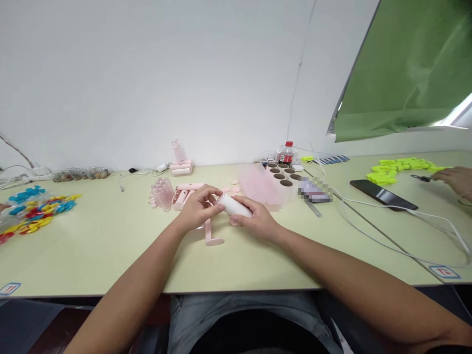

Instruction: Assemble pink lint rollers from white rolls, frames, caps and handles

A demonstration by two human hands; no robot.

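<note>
A white lint roller roll (236, 206) lies tilted between my two hands over the table. My right hand (260, 220) is wrapped round its right part. At the left end of the roll, the fingers of my left hand (201, 209) are closed on a pale pink end piece (220, 199). Just below my left hand, a pink L-shaped handle (213, 241) rests on the table. Several round pink discs (234, 183) lie behind the roll, and another is partly hidden under my right hand.
Behind my left hand lie pink lint roller parts (188, 187) and clear pink tubes (162, 191). To the right are a pink plastic bag (256, 184), upright cardboard tubes (285, 183), a cola bottle (286, 153), a phone (383, 194) and cables. Another person's hand (455, 179) is far right.
</note>
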